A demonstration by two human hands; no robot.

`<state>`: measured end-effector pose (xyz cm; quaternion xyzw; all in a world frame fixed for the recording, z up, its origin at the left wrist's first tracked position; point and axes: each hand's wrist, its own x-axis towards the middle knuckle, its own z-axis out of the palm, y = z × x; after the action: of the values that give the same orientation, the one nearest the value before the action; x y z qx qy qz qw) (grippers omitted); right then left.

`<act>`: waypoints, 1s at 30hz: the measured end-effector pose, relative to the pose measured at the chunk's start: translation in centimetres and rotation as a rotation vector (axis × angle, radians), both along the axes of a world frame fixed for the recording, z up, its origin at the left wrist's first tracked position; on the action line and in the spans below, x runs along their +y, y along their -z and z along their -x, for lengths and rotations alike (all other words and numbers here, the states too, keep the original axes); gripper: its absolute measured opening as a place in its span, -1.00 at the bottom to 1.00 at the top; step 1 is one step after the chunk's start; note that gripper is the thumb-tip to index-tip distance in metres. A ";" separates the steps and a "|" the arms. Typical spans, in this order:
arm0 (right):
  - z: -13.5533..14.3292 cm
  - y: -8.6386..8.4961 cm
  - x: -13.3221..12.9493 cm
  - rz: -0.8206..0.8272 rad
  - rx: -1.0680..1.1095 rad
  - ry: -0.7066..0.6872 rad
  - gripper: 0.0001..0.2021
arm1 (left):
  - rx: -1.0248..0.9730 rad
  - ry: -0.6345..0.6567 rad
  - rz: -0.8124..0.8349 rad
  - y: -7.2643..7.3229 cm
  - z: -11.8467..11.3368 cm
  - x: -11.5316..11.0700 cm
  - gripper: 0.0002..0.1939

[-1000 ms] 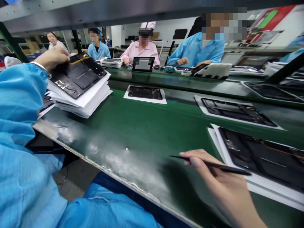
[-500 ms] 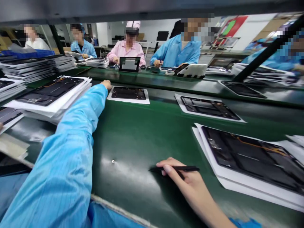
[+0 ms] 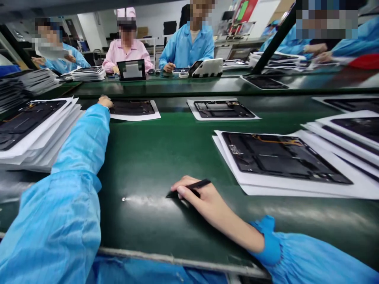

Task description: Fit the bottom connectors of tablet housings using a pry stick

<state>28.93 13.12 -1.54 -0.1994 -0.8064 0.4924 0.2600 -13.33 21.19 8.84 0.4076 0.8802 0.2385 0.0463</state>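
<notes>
My right hand (image 3: 197, 193) is closed around slim black tweezers (image 3: 203, 183), their pointed end low over the green work surface (image 3: 142, 157) and aimed left. Stretched far forward, my left hand (image 3: 105, 101) is at the left end of a black tablet housing (image 3: 133, 107) on a white sheet. Its fingers are mostly hidden, so its grip does not show. Left of that sleeve, another tablet housing (image 3: 29, 118) tops a stack of white sheets. A further housing (image 3: 281, 157) with an orange flex cable lies on sheets to the right of my right hand.
Another housing on a white sheet (image 3: 222, 109) lies along the far strip. More stacked housings (image 3: 355, 126) stand at the right. A dark slanted post (image 3: 274, 37) rises beyond. Several co-workers sit across the bench behind a propped tablet (image 3: 131, 70).
The view has swung right, shifting the bench things leftward. My left hand now overlaps the left end of the far housing. The tweezers in my right hand have tilted, their rear end higher.
</notes>
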 end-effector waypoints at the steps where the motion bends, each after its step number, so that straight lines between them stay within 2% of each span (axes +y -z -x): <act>1: 0.2 0.0 0.0 -0.005 0.007 0.001 -0.69 | -0.037 0.010 -0.042 -1.0 -0.2 -0.5 -0.59; 3: 0.5 -0.1 0.0 -0.021 0.014 0.000 -0.70 | -0.137 0.044 -0.121 -3.0 -1.1 -1.7 -0.60; 5: 0.5 -0.3 0.2 -0.055 0.025 0.007 -0.70 | -0.248 0.130 -0.203 -4.6 -3.0 -3.3 -0.66; 7: -0.4 -0.4 0.3 -0.103 0.057 0.040 -0.70 | -0.359 0.249 -0.283 -5.0 -6.2 -5.5 -0.70; 8: -1.2 -0.5 0.1 -0.131 0.086 0.066 -0.70 | -0.412 0.315 -0.321 -4.5 -8.3 -7.0 -0.69; 10: -3.3 -0.6 -0.8 -0.163 0.179 0.112 -0.75 | -0.504 0.415 -0.388 -2.2 -13.3 -10.6 -0.65; 12: -5.3 -0.8 -2.7 -0.148 0.320 0.112 -0.80 | -0.583 0.457 -0.425 1.4 -18.8 -14.7 -0.62; 14: -6.6 -0.9 -5.2 -0.100 0.464 0.059 -0.80 | -0.726 0.531 -0.374 5.1 -23.8 -19.0 -0.59; 16: -7.0 -0.9 -7.6 -0.070 0.579 0.013 -0.78 | -0.894 0.581 -0.307 8.2 -27.8 -22.5 -0.61; 18: -6.6 -0.7 -9.4 -0.058 0.646 0.009 -0.76 | -1.091 0.590 -0.259 10.1 -30.4 -24.9 -0.58; 20: -5.9 -0.3 -10.2 -0.026 0.646 0.035 -0.77 | -1.259 0.577 -0.232 10.7 -31.6 -26.2 -0.56; 22: -5.4 0.2 -10.2 0.026 0.593 0.080 -0.78 | -1.399 0.575 -0.199 10.4 -31.5 -26.9 -0.51; 24: -5.3 0.7 -9.9 0.057 0.553 0.137 -0.78 | -1.543 0.633 -0.070 9.6 -30.4 -27.6 -0.40; 26: -5.5 1.2 -9.4 0.064 0.525 0.185 -0.79 | -1.581 0.719 0.105 8.7 -28.7 -28.5 -0.38; 27: -5.5 1.4 -9.3 0.067 0.510 0.197 -0.79 | -1.507 0.745 0.129 8.3 -27.7 -28.8 -0.45; 28: -5.6 1.6 -9.1 0.069 0.493 0.204 -0.79 | -1.349 0.748 0.095 8.1 -26.6 -29.1 -0.55; 30: -5.3 1.7 -9.0 0.056 0.456 0.211 -0.79 | -0.843 0.703 -0.073 8.1 -24.7 -29.4 -0.73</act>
<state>34.22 4.16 -3.27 -0.1731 -0.6877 0.5169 0.4795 11.34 -8.20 0.76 0.5476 0.5874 0.3817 0.4576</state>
